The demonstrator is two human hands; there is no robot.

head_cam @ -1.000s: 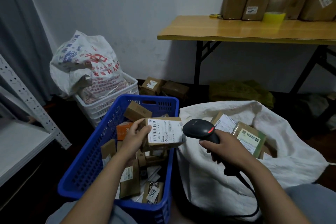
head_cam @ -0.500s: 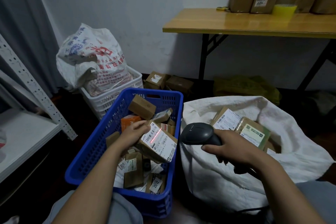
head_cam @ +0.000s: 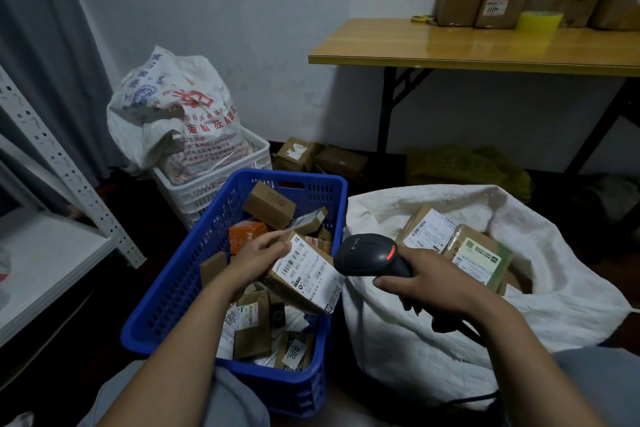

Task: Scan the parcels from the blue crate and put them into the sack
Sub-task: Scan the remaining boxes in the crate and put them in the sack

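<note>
Currently, scanning step: left hand (head_cam: 258, 258) grips a labelled brown parcel (head_cam: 306, 274) at lower centre of the frame, over the blue crate (head_cam: 173, 284), label facing up; right hand (head_cam: 438, 282) clasps the scanner (head_cam: 370, 255) by its handle just beside it, red lamp lit. Next move, as I judge it: once the code registers, carry the parcel rightward across the crate rim and let it drop into the open white sack (head_cam: 398, 333) at lower right.

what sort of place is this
Likely a small parcel sorting room: a blue plastic crate of small cardboard boxes, a black handheld barcode scanner in the right hand, a brown labelled parcel in the left hand, and a white woven sack.
</note>
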